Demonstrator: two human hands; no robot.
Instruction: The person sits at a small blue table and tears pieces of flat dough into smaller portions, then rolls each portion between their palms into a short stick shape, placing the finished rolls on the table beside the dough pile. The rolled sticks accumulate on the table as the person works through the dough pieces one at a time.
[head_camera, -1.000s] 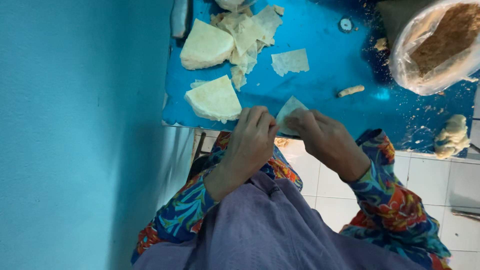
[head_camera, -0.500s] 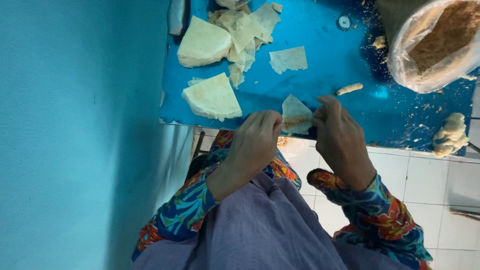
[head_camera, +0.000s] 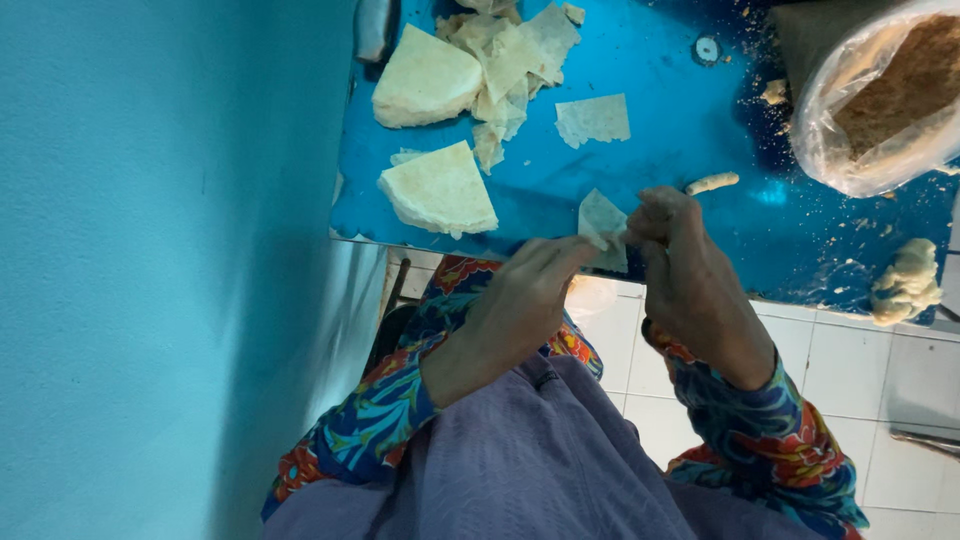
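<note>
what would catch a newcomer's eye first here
Both hands meet at the near edge of the bright blue table, the left hand and right hand pinching a thin pale pastry sheet. Behind them lie stacked wedge-shaped sheets, and far right a plastic-lined bowl of brown filling.

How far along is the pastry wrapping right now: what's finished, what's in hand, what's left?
Done: one small rolled piece lies on the blue table. In hand: left hand and right hand pinch one thin pastry sheet at the table edge. Left: two pastry stacks, loose sheets and the bag of brown filling.
</note>
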